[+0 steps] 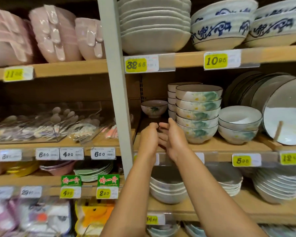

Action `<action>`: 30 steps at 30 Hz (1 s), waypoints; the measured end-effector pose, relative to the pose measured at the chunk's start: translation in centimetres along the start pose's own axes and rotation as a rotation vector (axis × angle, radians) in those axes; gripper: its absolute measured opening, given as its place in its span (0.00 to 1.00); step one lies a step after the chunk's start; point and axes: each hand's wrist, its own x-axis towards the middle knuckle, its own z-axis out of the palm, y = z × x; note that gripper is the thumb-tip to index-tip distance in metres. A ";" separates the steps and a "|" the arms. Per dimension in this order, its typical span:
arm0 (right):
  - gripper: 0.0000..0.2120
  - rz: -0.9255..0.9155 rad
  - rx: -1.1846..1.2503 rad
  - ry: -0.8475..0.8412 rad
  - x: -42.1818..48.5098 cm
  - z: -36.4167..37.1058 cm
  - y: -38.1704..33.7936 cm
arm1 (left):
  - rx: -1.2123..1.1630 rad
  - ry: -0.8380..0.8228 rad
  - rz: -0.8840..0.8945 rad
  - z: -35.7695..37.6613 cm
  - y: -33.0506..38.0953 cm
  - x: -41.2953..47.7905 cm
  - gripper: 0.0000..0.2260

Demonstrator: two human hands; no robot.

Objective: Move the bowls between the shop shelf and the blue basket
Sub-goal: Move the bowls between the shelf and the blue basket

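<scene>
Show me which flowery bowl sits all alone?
The small bowl at the back, left of the tall stack; every other flowery bowl is stacked.

Rear stack of small white bowls (pixel 171 97) sits mostly hidden behind 5 stacked floral ceramic bowls (pixel 197 113); big white dark-rimmed plate (pixel 287 113) at the wooden shelf's (pixel 229 144) right end is cropped.

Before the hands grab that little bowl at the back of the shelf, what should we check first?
1. Left hand and right hand hold nothing: ok.
2. Little floral bowl stands alone and upright, with nothing on it: ok.
3. Shelf in front of that bowl is bare: ok.
4. Room beside the tall floral bowl stack: the right hand is very close and could bump it: not ok.
5. Blue basket ready: out of view, cannot tell.
</scene>
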 end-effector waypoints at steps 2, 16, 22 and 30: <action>0.20 -0.046 -0.009 -0.028 -3.1 -1.3 -0.2 | 0.003 -0.056 0.069 -0.8 0.1 -3.1 0.12; 0.17 0.038 -0.055 -0.107 -22.9 -8.8 5.3 | -0.113 0.062 0.004 -8.5 -5.3 -23.2 0.16; 0.16 0.209 -0.212 -0.148 -27.9 -9.3 12.4 | -0.086 0.219 -0.076 -16.5 -9.3 -28.6 0.16; 0.11 0.415 -0.384 -0.118 -29.2 -5.8 22.7 | -0.030 0.358 -0.292 -28.2 -14.5 -29.0 0.13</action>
